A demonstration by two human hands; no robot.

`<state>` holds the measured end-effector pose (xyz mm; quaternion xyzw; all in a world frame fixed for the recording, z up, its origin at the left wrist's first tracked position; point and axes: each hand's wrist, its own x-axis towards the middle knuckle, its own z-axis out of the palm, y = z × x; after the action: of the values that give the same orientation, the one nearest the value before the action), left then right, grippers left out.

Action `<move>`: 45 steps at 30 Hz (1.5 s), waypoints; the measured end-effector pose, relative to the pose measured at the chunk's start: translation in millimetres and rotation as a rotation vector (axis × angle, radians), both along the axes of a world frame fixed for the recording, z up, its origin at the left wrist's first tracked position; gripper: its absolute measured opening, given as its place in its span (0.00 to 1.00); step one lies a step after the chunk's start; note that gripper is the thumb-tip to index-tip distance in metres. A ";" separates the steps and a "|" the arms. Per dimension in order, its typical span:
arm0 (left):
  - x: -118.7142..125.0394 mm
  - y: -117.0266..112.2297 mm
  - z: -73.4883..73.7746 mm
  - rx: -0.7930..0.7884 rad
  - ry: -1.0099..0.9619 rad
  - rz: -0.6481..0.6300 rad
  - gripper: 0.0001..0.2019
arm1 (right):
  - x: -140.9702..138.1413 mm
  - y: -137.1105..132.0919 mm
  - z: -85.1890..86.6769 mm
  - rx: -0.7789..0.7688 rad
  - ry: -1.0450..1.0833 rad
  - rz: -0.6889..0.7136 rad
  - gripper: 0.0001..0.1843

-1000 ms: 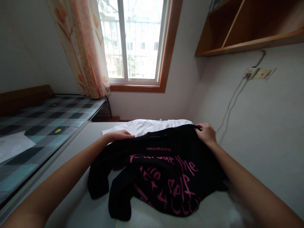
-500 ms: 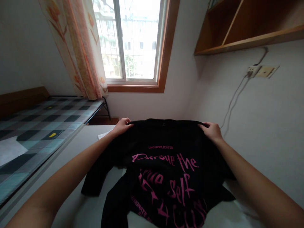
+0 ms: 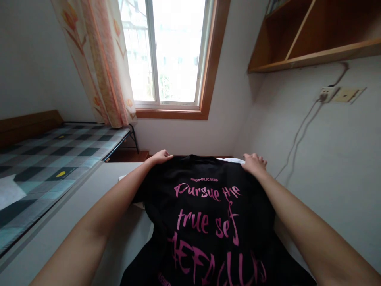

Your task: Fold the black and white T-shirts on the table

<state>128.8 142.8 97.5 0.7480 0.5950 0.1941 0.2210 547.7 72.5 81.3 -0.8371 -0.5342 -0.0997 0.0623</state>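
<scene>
Since half a second ago the shirt has spread flatter under both hands. Left hand rests on its far shoulder, grip unclear. Right hand lies released, fingers spread, on the other shoulder, with a white cloth just beside it.

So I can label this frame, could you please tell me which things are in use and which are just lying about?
In use: black shirt, left hand, right hand, both on its top edge.
Lying about: white cloth, checked mattress, curtain, shelf, socket.
</scene>
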 end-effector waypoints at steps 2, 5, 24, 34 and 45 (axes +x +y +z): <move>-17.5 1.7 -8.3 -0.134 -0.028 -0.044 0.26 | -8.8 0.5 -17.0 -0.167 -0.017 0.092 0.23; -48.8 3.4 -16.2 -0.476 -0.170 -0.146 0.28 | -16.8 2.8 -30.6 -0.281 -0.035 0.172 0.22; -121.4 -38.1 44.7 -0.310 -0.373 -0.209 0.21 | -29.3 8.6 -40.5 -0.338 -0.056 0.138 0.23; -162.8 6.5 -16.2 -0.240 0.372 -0.039 0.19 | -35.1 9.5 -41.1 -0.241 -0.093 0.153 0.21; -97.1 19.6 -28.3 -0.170 0.156 -0.176 0.26 | -42.7 51.6 -50.8 -0.116 0.164 0.179 0.21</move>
<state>31.7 162.4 69.2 0.7885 0.5568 0.0642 0.2530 505.0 124.1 30.5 -0.7937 -0.6047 0.0063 0.0660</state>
